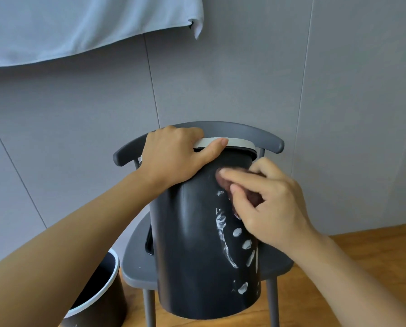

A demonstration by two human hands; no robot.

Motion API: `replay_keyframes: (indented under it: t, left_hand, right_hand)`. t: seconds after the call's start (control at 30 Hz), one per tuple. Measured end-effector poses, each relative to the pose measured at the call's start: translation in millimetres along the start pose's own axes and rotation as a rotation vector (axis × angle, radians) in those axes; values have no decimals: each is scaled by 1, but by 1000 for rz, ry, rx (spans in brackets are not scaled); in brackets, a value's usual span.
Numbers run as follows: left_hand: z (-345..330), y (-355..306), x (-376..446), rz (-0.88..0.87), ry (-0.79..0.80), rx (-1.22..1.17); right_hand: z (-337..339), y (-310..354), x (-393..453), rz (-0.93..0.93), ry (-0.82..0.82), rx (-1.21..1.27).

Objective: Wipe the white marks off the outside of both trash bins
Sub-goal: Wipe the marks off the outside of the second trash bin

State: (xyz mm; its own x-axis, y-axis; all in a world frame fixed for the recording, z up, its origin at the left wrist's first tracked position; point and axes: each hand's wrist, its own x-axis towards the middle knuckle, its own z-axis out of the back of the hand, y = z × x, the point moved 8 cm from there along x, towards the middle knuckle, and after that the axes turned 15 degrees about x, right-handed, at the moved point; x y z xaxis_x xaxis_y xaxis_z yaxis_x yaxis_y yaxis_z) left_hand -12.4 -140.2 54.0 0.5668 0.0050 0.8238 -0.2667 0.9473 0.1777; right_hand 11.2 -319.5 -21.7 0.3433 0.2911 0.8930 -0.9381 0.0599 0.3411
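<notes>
While gripped, dark bin (197, 244), white smears (223, 232)

Two bare forearms come in from the bottom corners, with no sleeve, watch or band on either as far as the view reaches. The left hand (173, 154) and the right hand (272, 206) wear no gloves or rings. Nails on the fingers (223, 140) look short and unpainted, though blur makes that uncertain.
</notes>
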Motion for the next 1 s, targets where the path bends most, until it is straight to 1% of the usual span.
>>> replay_keyframes:
  t: [0.07, 0.23, 0.27, 0.37, 0.4, 0.43, 0.53, 0.57, 0.6, 0.7, 0.73, 0.77, 0.83, 0.87, 0.9, 0.93, 0.97, 1.0]
  left_hand:
    - [0, 0, 0, -9, -1, -10]
    - [3, -13, 2, -58, -33, -4]
    - [3, -14, 3, -67, -32, 0]
    - [2, -15, 4, -79, -24, 11]
    - [2, -15, 4, -78, -24, 9]
    - [3, -15, 4, -79, -28, 7]
    - [3, -17, 5, -84, -35, 7]
    - [2, -17, 6, -82, -31, 9]
    - [1, -16, 6, -77, -25, 9]
    - [-4, -9, 7, -53, -2, -4]
    - [-5, -6, 6, -47, -1, -8]
    - [-5, -4, 6, -42, -2, -12]
    - [-6, -2, 6, -33, -1, -14]
    - [-7, 0, 6, -29, 0, -12]
    - [-8, 2, 6, -23, 6, -10]
    - [-10, 5, 7, -14, 15, -10]
    - [-11, 9, 7, -2, 28, -14]
    - [-13, 13, 6, 11, 41, -19]
  right_hand:
    - [-4, 6, 2, 26, 108, 34]
    - [3, 10, 11, -24, 44, -8]
    - [2, 13, 11, -14, 79, -25]
    - [-5, 17, 10, 2, 293, -43]
    - [-5, 18, 10, 1, 330, -47]
    - [-4, 19, 10, 2, 327, -52]
    - [-1, 20, 14, -11, 198, -68]
    - [-1, 20, 15, -24, 176, -67]
    - [-2, 19, 15, -38, 198, -60]
    - [-11, 14, 10, -71, 402, -57]
    - [-11, 13, 9, -74, 410, -39]
    - [-9, 12, 9, -87, 364, -3]
    - [-4, 9, 9, -99, 197, 40]
    - [-4, 8, 9, -99, 139, 36]
    - [-6, 8, 6, -90, 129, 37]
    - [-10, 9, 3, -70, 181, 49]
    - [-16, 11, -2, -54, 294, 65]
    - [-25, 14, -9, -49, 444, 63]
